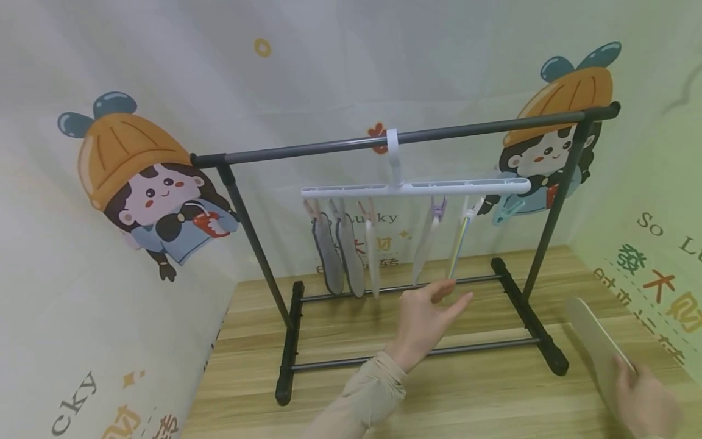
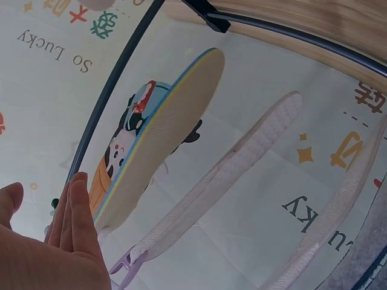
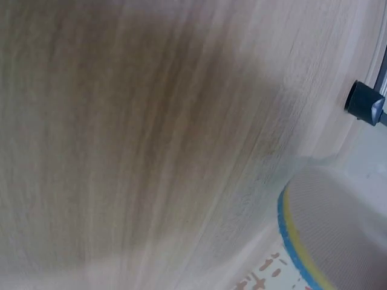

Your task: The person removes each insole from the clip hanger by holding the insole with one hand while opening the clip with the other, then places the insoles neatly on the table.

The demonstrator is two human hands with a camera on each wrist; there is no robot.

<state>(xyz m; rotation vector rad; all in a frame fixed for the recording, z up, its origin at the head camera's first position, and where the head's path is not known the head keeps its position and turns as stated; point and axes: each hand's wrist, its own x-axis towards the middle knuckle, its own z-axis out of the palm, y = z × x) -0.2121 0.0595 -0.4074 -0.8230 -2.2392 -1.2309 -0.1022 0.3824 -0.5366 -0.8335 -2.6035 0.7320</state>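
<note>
My right hand (image 1: 649,399) grips a beige insole (image 1: 595,341) at the lower right of the head view; its blue and yellow edge (image 3: 293,235) shows in the right wrist view. My left hand (image 1: 422,320) is raised in front of the rack, fingers fairly straight and thumb apart, holding nothing. It is nearest to a hanging beige insole (image 2: 163,133) with the same edging; whether they touch, I cannot tell. From a white clip hanger (image 1: 351,191) also hang two grey insoles (image 1: 351,259) and two pale ones (image 1: 425,253). A teal clip (image 1: 507,210) at the right end holds nothing.
A black rack (image 1: 307,149) carries the hanger on its top bar. The rack's feet (image 1: 532,323) and lower bars stand on a wooden tabletop (image 1: 247,341). Printed cloth walls (image 1: 181,73) enclose the back and both sides.
</note>
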